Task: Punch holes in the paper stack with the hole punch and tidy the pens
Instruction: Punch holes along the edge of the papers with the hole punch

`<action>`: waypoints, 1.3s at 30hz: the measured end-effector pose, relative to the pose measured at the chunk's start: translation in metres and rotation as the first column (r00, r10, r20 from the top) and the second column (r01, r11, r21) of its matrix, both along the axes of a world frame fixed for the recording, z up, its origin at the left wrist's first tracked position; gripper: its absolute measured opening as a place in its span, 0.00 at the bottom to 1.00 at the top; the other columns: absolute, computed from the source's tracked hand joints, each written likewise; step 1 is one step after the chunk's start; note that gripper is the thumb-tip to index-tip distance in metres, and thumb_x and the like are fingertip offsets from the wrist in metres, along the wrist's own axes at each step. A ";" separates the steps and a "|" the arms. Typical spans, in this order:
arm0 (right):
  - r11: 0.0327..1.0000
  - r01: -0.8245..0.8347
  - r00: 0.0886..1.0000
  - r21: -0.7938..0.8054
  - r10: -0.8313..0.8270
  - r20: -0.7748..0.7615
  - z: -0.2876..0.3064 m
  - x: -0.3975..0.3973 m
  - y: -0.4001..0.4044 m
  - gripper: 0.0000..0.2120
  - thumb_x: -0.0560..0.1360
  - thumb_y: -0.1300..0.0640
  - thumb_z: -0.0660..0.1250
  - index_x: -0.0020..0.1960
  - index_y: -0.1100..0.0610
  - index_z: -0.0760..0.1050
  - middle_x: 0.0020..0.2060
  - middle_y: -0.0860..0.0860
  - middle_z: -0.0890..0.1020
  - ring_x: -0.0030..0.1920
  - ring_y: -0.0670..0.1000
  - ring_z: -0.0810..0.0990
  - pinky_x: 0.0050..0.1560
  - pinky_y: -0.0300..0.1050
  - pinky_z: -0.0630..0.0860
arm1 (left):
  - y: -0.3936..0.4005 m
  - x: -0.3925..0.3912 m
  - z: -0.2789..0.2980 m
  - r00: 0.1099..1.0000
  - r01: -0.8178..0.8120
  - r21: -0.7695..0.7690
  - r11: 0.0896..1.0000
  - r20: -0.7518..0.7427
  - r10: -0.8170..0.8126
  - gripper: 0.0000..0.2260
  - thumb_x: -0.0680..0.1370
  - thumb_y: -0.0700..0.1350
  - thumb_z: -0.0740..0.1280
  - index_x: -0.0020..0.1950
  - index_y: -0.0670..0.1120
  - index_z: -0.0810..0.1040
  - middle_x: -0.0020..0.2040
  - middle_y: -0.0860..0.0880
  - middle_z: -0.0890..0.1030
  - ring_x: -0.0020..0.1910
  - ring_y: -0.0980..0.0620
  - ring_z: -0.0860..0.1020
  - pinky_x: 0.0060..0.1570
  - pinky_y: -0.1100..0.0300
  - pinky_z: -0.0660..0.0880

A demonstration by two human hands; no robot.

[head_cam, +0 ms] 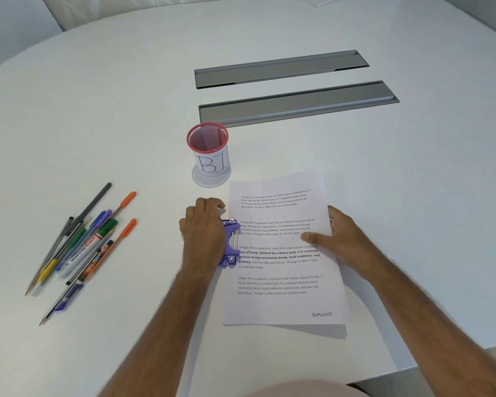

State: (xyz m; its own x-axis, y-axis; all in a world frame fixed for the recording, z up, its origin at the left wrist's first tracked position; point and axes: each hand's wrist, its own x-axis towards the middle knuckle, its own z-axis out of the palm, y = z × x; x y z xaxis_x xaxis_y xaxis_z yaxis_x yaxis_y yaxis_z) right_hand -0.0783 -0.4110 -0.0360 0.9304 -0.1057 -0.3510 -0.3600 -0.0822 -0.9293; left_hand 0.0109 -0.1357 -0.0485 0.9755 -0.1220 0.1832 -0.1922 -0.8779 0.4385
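At the frame's centre, the purple hole punch (231,242) is pressed down by the left hand (204,234), fingers curled over it, on the left edge of the paper stack (284,270). The stack is steadied by the right hand (345,239), fingers spread flat. The pens (80,245) lie scattered at left, the red mesh cup (208,150) above centre.

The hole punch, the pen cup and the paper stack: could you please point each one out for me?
hole punch (231,242), head view, on its purple body
pen cup (211,164), head view, on its white label
paper stack (281,305), head view, on the top sheet's lower part

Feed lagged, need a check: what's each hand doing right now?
Left hand: closed over the purple hole punch.
Right hand: open, flat on the paper stack, holding nothing.
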 end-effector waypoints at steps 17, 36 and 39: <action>0.998 0.024 0.999 -0.051 -0.022 0.032 -0.004 -0.002 -0.001 0.22 0.75 0.62 0.78 0.65 0.49 0.78 0.56 0.43 0.89 0.56 0.46 0.88 0.57 0.49 0.83 | -0.005 -0.005 0.014 0.993 -0.004 0.001 1.000 0.119 0.004 0.08 0.78 0.31 0.66 0.54 0.41 0.80 0.45 0.43 0.81 0.41 0.37 0.79 0.44 0.44 0.72; 0.999 0.032 0.998 0.033 -0.034 0.051 0.000 -0.006 -0.008 0.23 0.76 0.66 0.77 0.68 0.56 0.76 0.59 0.50 0.88 0.59 0.52 0.87 0.62 0.55 0.83 | 0.009 -0.007 0.030 0.985 -0.168 -0.297 0.940 -0.017 0.171 0.04 0.82 0.39 0.67 0.55 0.47 0.76 0.47 0.48 0.74 0.45 0.51 0.73 0.39 0.64 0.67; 0.997 0.022 0.998 0.074 -0.027 0.057 -0.002 -0.009 -0.014 0.23 0.75 0.65 0.78 0.67 0.54 0.76 0.58 0.49 0.89 0.58 0.50 0.88 0.60 0.52 0.84 | 0.020 -0.009 0.032 0.978 -0.205 -0.321 0.925 -0.020 0.209 0.06 0.82 0.40 0.66 0.54 0.50 0.74 0.48 0.49 0.73 0.43 0.54 0.73 0.36 0.67 0.67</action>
